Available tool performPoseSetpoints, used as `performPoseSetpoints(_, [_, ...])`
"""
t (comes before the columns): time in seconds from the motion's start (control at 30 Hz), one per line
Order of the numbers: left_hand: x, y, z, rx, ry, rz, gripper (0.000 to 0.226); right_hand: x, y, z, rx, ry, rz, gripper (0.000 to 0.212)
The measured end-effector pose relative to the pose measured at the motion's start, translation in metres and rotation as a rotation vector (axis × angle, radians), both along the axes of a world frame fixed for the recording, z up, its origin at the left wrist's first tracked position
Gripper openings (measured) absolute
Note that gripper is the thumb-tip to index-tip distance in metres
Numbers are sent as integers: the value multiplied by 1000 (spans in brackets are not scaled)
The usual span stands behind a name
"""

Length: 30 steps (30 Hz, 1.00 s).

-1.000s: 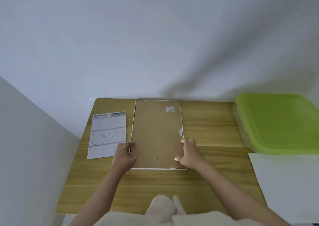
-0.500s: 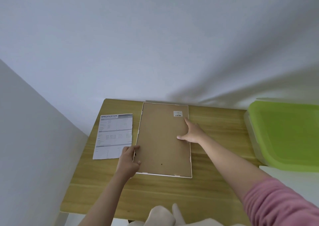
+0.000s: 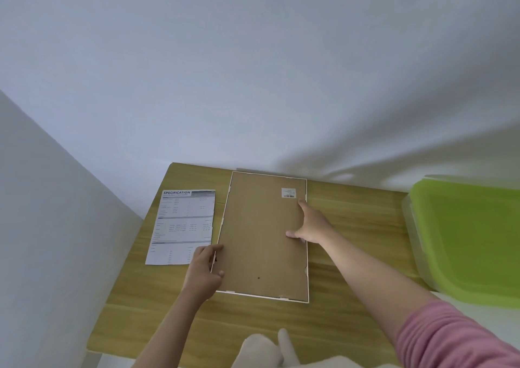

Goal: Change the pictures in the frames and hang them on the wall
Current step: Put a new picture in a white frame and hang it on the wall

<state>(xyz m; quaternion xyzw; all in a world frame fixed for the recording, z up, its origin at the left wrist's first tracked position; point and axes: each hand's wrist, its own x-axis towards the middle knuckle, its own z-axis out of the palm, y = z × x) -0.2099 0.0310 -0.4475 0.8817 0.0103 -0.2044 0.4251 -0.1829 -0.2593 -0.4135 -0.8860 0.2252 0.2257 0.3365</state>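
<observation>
Near table edge: bare wood of the table (image 3: 351,325) between the front edge and the frame's near rail; pale cloth at the very bottom of view.
Left hand (image 3: 204,269): at the frame's near-left corner, fingers curled round the left rail, thumb on the brown backing, gripping the edge.
Picture frame (image 3: 261,235): one, face down, flat on the table, brown backing up, thin white rail showing all round; long sides running away from the viewer, far end close to the wall.
Right hand (image 3: 312,224): on the frame's right rail about midway along, fingers spread and mostly straight, thumb pressed on the backing, fingertips reaching toward the far-right corner; flat contact, nothing enclosed.
Right sleeve (image 3: 455,336): pink, at lower right.
Paper sheet (image 3: 183,227): one, printed, headed SPECIFICATION, lying flat just left of the frame, narrow gap between them, near-right corner beside the left hand.
Sticker (image 3: 288,192): one, white with barcode, on the backing near the far-right corner.
Open room: wide bare strip of table right of the frame, up to the box.
Box with green lid (image 3: 467,241): one, at the far right, well apart from the frame.
Wall (image 3: 253,72): plain, pale, directly behind the table's far edge; second wall plane along the left side.
</observation>
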Motion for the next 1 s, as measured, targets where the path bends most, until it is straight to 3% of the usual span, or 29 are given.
performPoseSetpoints(0.17, [3, 3, 7, -81, 83, 51, 63, -9, -4, -15, 70, -34, -101, 113])
performPoseSetpoints(0.43, [-2, 8, 52, -376, 229, 58, 55, -33, -6, -9, 458, -197, -372, 85])
performPoseSetpoints(0.63, [-12, 15, 89, -701, 326, 44, 59, -45, 9, 9, 278, -258, -296, 70])
performPoseSetpoints(0.73, [-20, 14, 108, -730, 265, 16, 58, -46, 28, 35, 214, -323, -180, 60])
performPoseSetpoints(0.87, [-33, 6, 128, -718, 114, -13, 49, -51, 60, 93, 466, -392, -59, 63])
performPoseSetpoints(1.0, [-48, -4, 154, -619, -118, -29, 47, -58, 81, 133, 531, -469, 57, 69])
